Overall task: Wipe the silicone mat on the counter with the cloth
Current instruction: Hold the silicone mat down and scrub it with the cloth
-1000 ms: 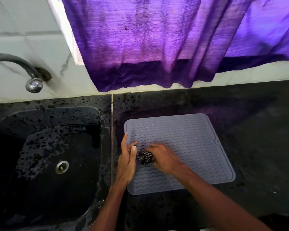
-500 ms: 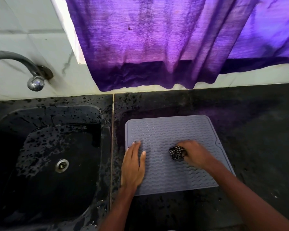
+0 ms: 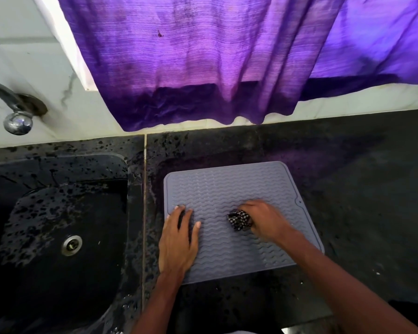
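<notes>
— Right hand (image 3: 266,221) is bunched around the checked cloth (image 3: 239,220), pressing it onto the grey silicone mat (image 3: 227,186) a little right of the mat's middle. Left hand (image 3: 177,242) lies flat, fingers spread, on the mat's left edge, pinning it to the dark worktop (image 3: 360,189).

— What's around it from where you sit?

— I see a black sink (image 3: 58,213) just left of the mat, across a pale seam, with its drain (image 3: 71,245) showing and a metal tap (image 3: 15,112) on the wall above. A purple curtain (image 3: 203,56) hangs over the back wall; its hem ends above the worktop, well clear of the mat. Nothing lies on the mat but the hands and the cloth.

— Any writing?

— None I can read.

— Changed since half a second ago?

— Barely. A second back the cloth was near the mat's left side, beside the left hand; it has since travelled right, and the left hand has flattened out.
</notes>
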Motion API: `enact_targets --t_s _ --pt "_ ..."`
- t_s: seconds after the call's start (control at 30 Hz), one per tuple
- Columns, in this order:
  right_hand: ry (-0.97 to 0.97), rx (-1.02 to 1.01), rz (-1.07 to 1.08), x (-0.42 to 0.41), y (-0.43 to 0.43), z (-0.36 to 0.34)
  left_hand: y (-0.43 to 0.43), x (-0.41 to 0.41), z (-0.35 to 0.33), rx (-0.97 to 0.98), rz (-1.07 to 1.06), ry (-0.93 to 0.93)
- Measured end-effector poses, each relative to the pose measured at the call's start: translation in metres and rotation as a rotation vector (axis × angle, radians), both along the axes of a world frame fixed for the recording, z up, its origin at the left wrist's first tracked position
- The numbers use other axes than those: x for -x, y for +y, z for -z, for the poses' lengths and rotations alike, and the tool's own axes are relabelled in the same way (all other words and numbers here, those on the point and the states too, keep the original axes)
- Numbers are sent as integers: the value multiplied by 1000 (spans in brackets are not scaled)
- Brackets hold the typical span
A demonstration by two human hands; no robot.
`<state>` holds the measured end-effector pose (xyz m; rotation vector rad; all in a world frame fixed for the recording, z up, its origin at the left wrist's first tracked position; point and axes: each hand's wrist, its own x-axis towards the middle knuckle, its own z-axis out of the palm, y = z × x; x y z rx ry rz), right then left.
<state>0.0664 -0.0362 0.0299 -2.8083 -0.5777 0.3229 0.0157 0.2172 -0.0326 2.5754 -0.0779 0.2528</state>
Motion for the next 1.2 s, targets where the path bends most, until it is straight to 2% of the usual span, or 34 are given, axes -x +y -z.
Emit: enact_targets --t_s 0.1,0.47,0.7,0.8,0.9,1.2 --pt "46 29 68 -3 -31 -6 0 0 0 -19 -9 6" --pt "129 -56 322 -1 -126 -7 0 0 -2 -11 -16 36" --pt "14 -265 176 -1 -67 -3 -1 0 -1 9 -33 36" --pt "20 -217 69 -1 -28 1 -1 -1 0 11 -25 21" --pt "-9 -140 50 -1 -19 3 0 -1 2 12 -14 0" --pt "140 -15 108 -15 -101 -14 -1 -1 2 -7 -26 15"
